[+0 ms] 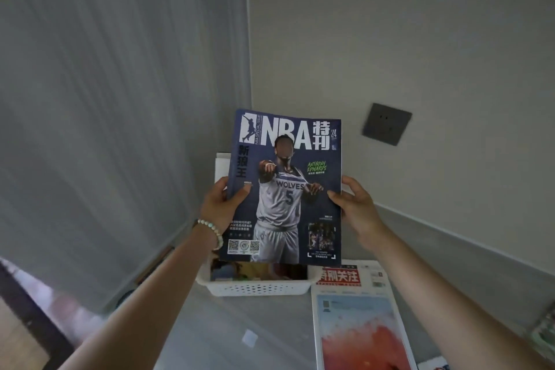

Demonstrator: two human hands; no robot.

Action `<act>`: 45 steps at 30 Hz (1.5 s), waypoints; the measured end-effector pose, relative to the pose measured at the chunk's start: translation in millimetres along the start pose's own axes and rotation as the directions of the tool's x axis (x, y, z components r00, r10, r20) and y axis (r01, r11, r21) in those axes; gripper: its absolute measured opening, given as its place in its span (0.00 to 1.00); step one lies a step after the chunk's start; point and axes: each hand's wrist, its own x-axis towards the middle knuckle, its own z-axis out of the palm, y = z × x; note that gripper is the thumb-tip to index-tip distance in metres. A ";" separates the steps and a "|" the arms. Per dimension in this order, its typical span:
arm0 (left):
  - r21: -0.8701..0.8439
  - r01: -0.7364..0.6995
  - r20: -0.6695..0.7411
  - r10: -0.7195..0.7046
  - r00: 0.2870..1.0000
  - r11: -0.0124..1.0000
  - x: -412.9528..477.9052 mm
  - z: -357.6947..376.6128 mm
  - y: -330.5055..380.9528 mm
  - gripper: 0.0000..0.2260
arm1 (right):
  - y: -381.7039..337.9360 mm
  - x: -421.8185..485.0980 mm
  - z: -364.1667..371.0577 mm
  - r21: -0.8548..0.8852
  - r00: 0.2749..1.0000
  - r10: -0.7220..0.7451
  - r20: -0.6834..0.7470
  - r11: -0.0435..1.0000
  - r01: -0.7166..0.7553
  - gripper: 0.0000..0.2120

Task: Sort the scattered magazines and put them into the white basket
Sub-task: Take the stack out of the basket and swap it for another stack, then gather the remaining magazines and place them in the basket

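An NBA magazine (288,183) is held upright at frame centre, over the white basket (261,288) at lower centre. Its edges are pinched by the left hand (220,207) and right hand (357,207), thumbs in front. It should be lowered flat, squared to the basket's walls.

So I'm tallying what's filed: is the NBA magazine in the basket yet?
Not yet: the left hand and right hand hold the magazine upright over the basket.
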 end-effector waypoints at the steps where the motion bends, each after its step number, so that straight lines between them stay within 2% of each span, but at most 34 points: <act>1: -0.002 0.036 0.013 -0.036 0.999 0.999 7.0 -9.8 -5.0 0.12 | 6.9 7.7 11.0 -0.006 1.000 -0.012 0.004 1.000 0.012 0.13; 4: 0.012 0.072 0.000 -0.072 0.997 0.997 19.2 -29.4 -23.8 0.14 | 29.2 24.6 29.3 -0.034 1.000 -0.021 0.011 0.999 0.022 0.14; 6: 0.087 0.070 -0.012 -0.069 0.998 0.994 19.6 -35.8 -35.8 0.14 | 44.3 31.4 31.1 -0.070 1.000 -0.021 0.011 0.997 0.021 0.15; 11: 0.279 0.070 -0.044 -0.060 0.997 0.958 12.2 -39.7 -60.9 0.13 | 73.4 31.6 24.9 -0.280 0.999 0.020 -0.025 0.960 -0.026 0.13; 14: 0.286 0.069 -0.093 -0.044 0.995 0.956 5.1 -40.6 -70.5 0.16 | 83.2 27.0 21.2 -0.394 0.999 -0.006 -0.042 0.919 -0.011 0.11; 20: 0.318 -0.014 -0.313 0.119 0.942 0.948 -5.9 -26.5 -66.9 0.27 | 86.0 19.6 18.3 -0.276 0.995 0.030 -0.090 0.960 -0.054 0.09; 23: 0.300 -0.068 -0.331 0.171 0.928 0.952 -14.6 -11.9 -61.6 0.32 | 83.6 10.2 6.9 -0.250 0.991 0.038 -0.126 0.966 -0.069 0.09; 26: 0.375 -0.118 -0.247 0.222 0.943 0.920 -30.6 9.2 -55.4 0.33 | 79.2 -5.1 -15.9 -0.202 0.989 0.064 -0.135 0.975 -0.090 0.09; 29: 0.403 -0.162 -0.119 0.227 0.967 0.901 -51.4 42.3 -49.9 0.28 | 74.6 -26.5 -51.4 -0.167 0.981 0.092 -0.169 0.979 -0.121 0.12; 32: 0.311 -0.120 0.126 0.084 0.988 0.943 -81.4 91.0 -47.5 0.21 | 70.8 -56.9 -100.6 -0.169 0.983 0.116 -0.142 0.976 -0.139 0.13; 34: 0.328 -0.055 0.280 -0.041 0.959 0.943 -105.6 129.3 -55.3 0.20 | 69.9 -83.5 -140.0 -0.191 0.981 0.139 -0.132 0.968 -0.163 0.13; 36: 0.365 -0.016 0.340 -0.118 0.933 0.931 -130.7 170.2 -66.6 0.22 | 71.0 -114.6 -185.3 -0.183 0.969 0.166 -0.182 0.963 -0.199 0.13; 42: 0.494 -0.056 0.470 -0.212 0.857 0.868 -214.0 295.8 -90.0 0.21 | 71.4 -218.8 -343.3 -0.133 0.891 0.231 -0.390 0.944 -0.303 0.22; 45: 0.484 -0.051 0.539 -0.251 0.804 0.873 -255.4 354.3 -99.2 0.20 | 74.2 -273.6 -417.0 -0.150 0.833 0.229 -0.504 0.926 -0.345 0.25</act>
